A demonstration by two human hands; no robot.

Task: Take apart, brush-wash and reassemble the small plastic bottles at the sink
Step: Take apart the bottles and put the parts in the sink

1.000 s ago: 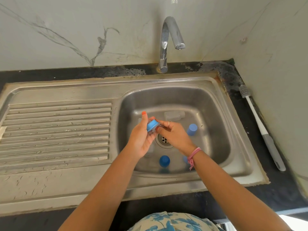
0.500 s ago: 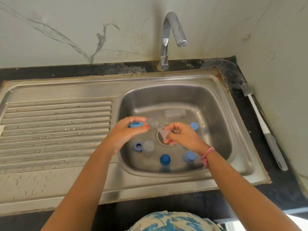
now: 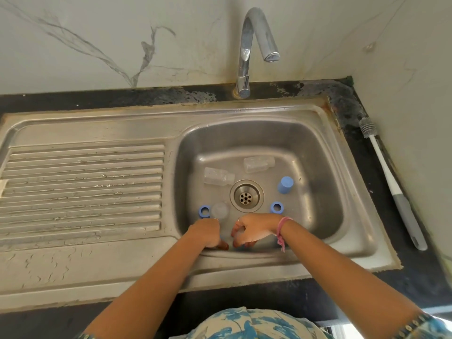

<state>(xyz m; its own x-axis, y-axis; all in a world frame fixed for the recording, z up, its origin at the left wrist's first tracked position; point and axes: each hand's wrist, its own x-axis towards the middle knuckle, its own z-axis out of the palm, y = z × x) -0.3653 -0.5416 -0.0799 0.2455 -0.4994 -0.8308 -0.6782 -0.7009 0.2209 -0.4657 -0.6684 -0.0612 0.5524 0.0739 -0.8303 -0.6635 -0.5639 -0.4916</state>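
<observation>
My left hand [image 3: 206,232] and my right hand [image 3: 253,228] are low at the near wall of the sink basin [image 3: 325,182], fingers curled toward each other around a small bottle [image 3: 234,237] that they mostly hide. A trace of blue shows under the right fingers. Two clear bottle bodies lie on the basin floor, one left of the drain [image 3: 217,179] and one behind it [image 3: 258,163]. A blue-capped bottle [image 3: 285,184] stands to the right. An upright clear bottle [image 3: 220,210] stands beside a blue cap [image 3: 204,211]. Another blue cap [image 3: 277,207] lies right of the drain.
The drain [image 3: 246,195] is in the basin's middle, and the faucet [image 3: 247,45] rises behind it with no water running. A ribbed drainboard [image 3: 83,187] lies to the left. A white and grey bottle brush [image 3: 391,182] lies on the dark counter along the right wall.
Both hands dropped from above the drain to the basin's near side. A clear bottle body now lies left of the drain, and the near blue-capped bottle is covered by the hands.
</observation>
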